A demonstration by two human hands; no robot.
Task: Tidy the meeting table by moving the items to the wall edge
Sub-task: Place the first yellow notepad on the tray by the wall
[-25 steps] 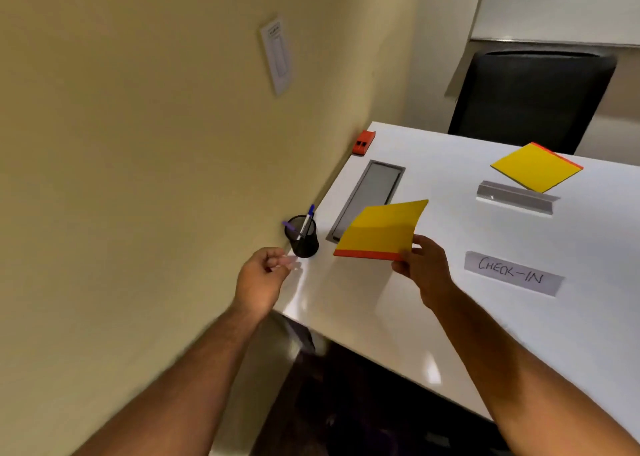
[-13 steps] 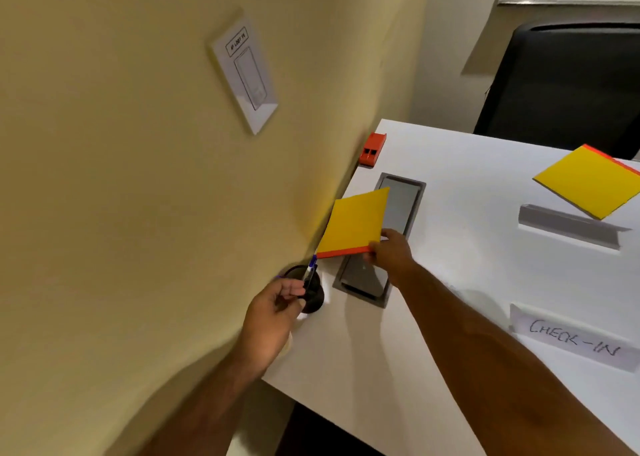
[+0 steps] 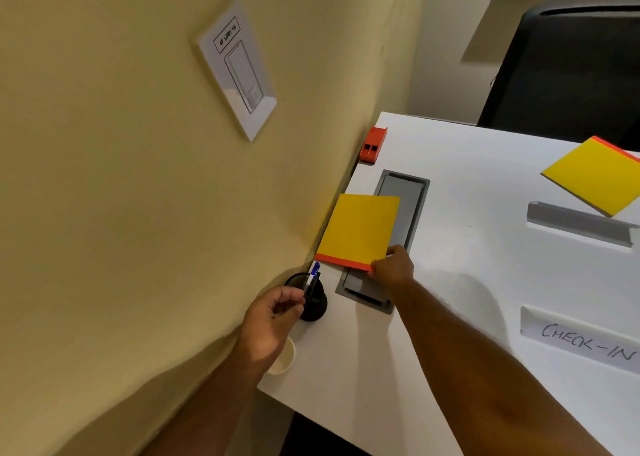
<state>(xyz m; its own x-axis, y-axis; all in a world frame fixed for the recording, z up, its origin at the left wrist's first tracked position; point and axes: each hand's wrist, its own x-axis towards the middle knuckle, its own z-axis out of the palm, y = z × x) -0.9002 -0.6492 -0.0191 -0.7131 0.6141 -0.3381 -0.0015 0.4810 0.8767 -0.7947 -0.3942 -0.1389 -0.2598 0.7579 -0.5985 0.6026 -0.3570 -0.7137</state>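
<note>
The yellow pad point(image 3: 358, 230) is pinched at its corner by the right hand point(image 3: 393, 268), low over the counter point(image 3: 467, 282) beside the wall. It should be laid flat, parallel to the wall. The left hand point(image 3: 273, 320) is loosely curled, empty.

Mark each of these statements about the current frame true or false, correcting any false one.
1. The right hand grips the yellow notepad at its corner near the wall. True.
2. The pen holder stands in the middle of the table. False: it stands at the wall edge, by the left hand.
3. A second yellow pad lies away from the wall. True.
4. The name card reads CHECK-OUT. False: it reads CHECK-IN.
5. The orange block sits against the wall. True.
</note>
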